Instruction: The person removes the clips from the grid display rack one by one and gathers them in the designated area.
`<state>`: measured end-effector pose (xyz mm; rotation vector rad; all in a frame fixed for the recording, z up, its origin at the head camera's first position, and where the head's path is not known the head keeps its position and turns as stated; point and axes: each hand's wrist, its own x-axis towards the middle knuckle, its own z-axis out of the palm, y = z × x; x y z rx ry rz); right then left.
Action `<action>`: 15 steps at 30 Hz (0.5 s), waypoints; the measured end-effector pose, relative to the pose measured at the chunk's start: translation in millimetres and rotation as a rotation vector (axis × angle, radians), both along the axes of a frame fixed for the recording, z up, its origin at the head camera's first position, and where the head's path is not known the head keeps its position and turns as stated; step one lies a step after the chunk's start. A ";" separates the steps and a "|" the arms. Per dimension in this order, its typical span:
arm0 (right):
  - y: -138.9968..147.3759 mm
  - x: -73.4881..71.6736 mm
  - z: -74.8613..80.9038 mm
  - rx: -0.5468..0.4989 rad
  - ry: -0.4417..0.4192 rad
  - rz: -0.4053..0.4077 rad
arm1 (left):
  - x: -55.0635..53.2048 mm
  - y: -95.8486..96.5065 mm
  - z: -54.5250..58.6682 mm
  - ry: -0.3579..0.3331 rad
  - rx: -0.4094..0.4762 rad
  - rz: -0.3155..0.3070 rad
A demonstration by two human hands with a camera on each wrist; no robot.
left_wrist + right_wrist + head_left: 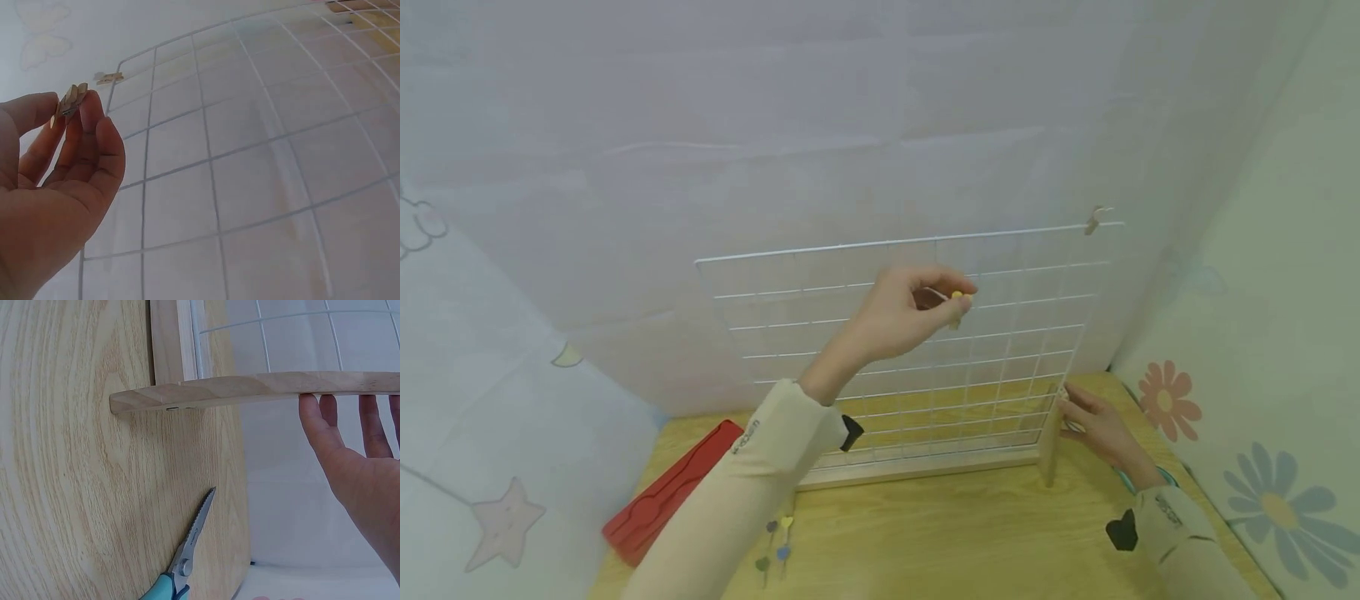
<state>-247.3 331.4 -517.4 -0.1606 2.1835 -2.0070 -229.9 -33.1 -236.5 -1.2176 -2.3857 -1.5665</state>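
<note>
A white wire grid panel [880, 400] stands upright in a wooden base [917, 469] on the table. My left hand [898, 312] is raised in front of its upper part, thumb and fingertips pinching a small wooden clothespin [72, 100] with a yellow decoration on it. Another clothespin [1093, 221] sits at the panel's top right corner. Low on the right side, my right hand [1097, 427] touches the wooden side post [250, 387]. Its fingertips press the outer face of that post, fingers extended, in the right wrist view.
Scissors [187, 550] with teal handles lie on the table right of the stand. A red tray [670, 492] is at the left, partly behind my left sleeve. Several small pieces with coloured heart tops [783, 552] lie near the front. Patterned sheets [880, 125] hang behind and beside.
</note>
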 end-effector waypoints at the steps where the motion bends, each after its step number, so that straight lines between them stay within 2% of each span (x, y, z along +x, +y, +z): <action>1: -0.1 0.2 0.3 0.000 -0.002 -0.001 | 0.9 -3.0 -5.8 -0.004 -0.009 -0.002; 9: 0.6 1.1 1.5 0.002 0.016 0.024 | 6.6 -24.5 -61.0 -0.087 -0.062 0.029; 15: -0.9 1.7 2.4 -0.008 0.007 0.011 | 8.3 -42.9 -106.7 -0.111 -0.073 0.049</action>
